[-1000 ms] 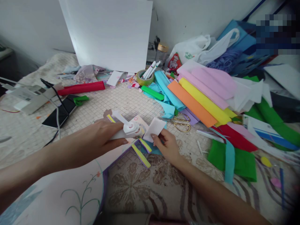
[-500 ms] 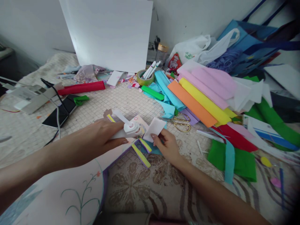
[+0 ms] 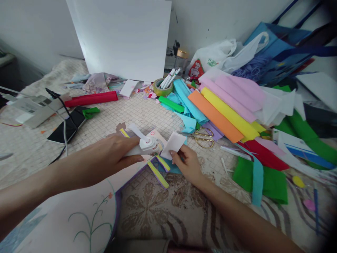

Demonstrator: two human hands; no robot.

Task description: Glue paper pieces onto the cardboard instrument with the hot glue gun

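Observation:
My left hand (image 3: 117,154) is wrapped round a white glue bottle (image 3: 148,144) with its flip cap raised, tilted so the nozzle points right. Between the fingertips of my right hand (image 3: 188,163) is a small white card (image 3: 173,145), just right of the nozzle. Below the left arm lies a large pale-pink cut-out (image 3: 60,218) with a purple edge and a drawn green plant. Purple-and-yellow strips (image 3: 158,174) stick out near its narrow end, under both hands. Part of that end is hidden by my left hand and the bottle.
Gold-handled scissors (image 3: 204,137) lie right of the hands. Rolls of coloured crepe paper, like the orange one (image 3: 216,116), are heaped beyond. Tape (image 3: 160,92) holding white pens stands at the back. A phone (image 3: 68,124) and a power strip (image 3: 38,110) with cables lie left.

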